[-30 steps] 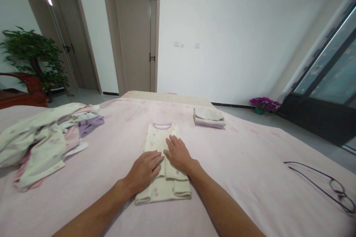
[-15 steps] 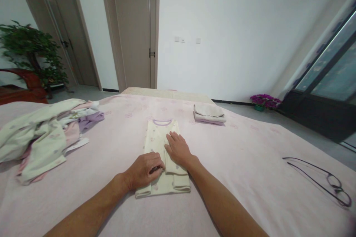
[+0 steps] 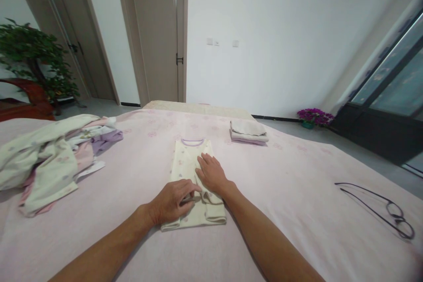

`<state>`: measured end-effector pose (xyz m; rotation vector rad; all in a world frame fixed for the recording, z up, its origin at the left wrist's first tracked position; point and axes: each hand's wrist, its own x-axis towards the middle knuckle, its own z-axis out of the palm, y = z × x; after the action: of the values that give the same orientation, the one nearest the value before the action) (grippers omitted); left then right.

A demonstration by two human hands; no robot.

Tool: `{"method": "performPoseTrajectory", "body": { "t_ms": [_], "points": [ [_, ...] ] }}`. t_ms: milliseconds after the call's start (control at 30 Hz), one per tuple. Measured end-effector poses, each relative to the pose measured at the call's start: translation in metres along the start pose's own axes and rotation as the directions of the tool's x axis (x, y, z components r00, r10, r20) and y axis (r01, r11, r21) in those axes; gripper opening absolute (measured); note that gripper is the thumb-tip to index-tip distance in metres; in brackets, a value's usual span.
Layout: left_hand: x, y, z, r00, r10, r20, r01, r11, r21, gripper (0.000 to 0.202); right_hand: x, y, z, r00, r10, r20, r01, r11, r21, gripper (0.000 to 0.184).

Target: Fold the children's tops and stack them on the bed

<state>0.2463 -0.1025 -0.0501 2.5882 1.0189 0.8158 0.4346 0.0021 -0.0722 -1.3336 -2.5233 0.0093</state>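
A cream garment (image 3: 187,163) with a lilac neckline lies folded into a narrow strip on the pink bed sheet (image 3: 284,185). My left hand (image 3: 172,202) rests on its lower left part, fingers curled and pinching a fold of the cloth. My right hand (image 3: 211,174) lies flat on the middle of the garment, fingers stretched out and pressing down. The two hands sit close together, nearly touching.
A loose heap of cream, pink and lilac clothes (image 3: 49,158) lies at the left. A small folded stack (image 3: 248,131) sits at the far side of the bed. A pair of glasses (image 3: 383,207) lies at the right. A potted plant (image 3: 33,57), doors and a flower pot (image 3: 313,116) stand beyond.
My left hand has gone from lying flat to curling its fingers into the cloth. My right hand stays flat on the garment. The view has tipped slightly downward.
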Motion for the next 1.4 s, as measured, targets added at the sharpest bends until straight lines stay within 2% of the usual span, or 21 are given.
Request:
{"method": "performPoseTrajectory", "body": {
  "t_ms": [67,233,400,533,700,833,933,1033,1167,1400],
  "points": [
    [0.001,0.001,0.000,1.000,-0.003,0.016,0.003,1.000,0.010,0.030,0.000,0.000,0.000,1.000,0.003,0.004,-0.003,1.000,-0.002,0.054],
    [0.003,0.003,0.000,0.998,-0.002,0.063,-0.001,0.999,0.049,0.010,-0.002,-0.001,-0.003,1.000,0.000,-0.002,0.000,1.000,0.000,0.053],
    [0.002,0.003,0.003,0.999,-0.040,-0.008,0.040,0.998,0.042,0.005,-0.001,-0.002,-0.004,1.000,0.005,0.011,-0.005,1.000,0.008,0.054],
    [0.002,0.003,0.003,0.999,-0.043,-0.019,0.043,0.999,0.024,0.024,0.000,-0.001,-0.004,1.000,0.014,0.021,-0.014,1.000,0.018,0.054],
    [0.004,0.002,0.003,0.998,-0.016,0.054,0.012,0.997,0.072,0.010,-0.001,0.000,-0.002,1.000,0.001,0.014,-0.001,1.000,0.026,0.054],
    [0.005,0.002,0.004,0.999,-0.026,0.044,0.023,0.997,0.079,0.008,0.000,0.004,0.003,0.999,-0.006,-0.035,0.009,0.996,0.086,0.051],
    [0.005,0.003,0.003,0.999,-0.017,0.036,0.015,0.998,0.063,0.009,0.004,0.012,0.009,0.992,0.036,-0.123,-0.010,0.978,0.209,0.045],
    [0.005,0.005,0.001,0.999,-0.003,0.036,0.001,0.999,0.050,0.009,0.009,0.023,0.015,0.965,0.155,-0.210,-0.067,0.925,0.374,0.041],
    [0.005,0.006,0.000,0.998,0.008,0.057,-0.011,0.998,0.059,0.009,0.014,0.035,0.022,0.900,0.340,-0.274,-0.125,0.802,0.584,0.039],
    [0.005,0.006,0.002,0.998,-0.033,0.058,0.027,0.995,0.100,0.006,0.022,0.053,0.030,0.834,0.503,-0.228,-0.123,0.571,0.812,0.037]
  ]
}}
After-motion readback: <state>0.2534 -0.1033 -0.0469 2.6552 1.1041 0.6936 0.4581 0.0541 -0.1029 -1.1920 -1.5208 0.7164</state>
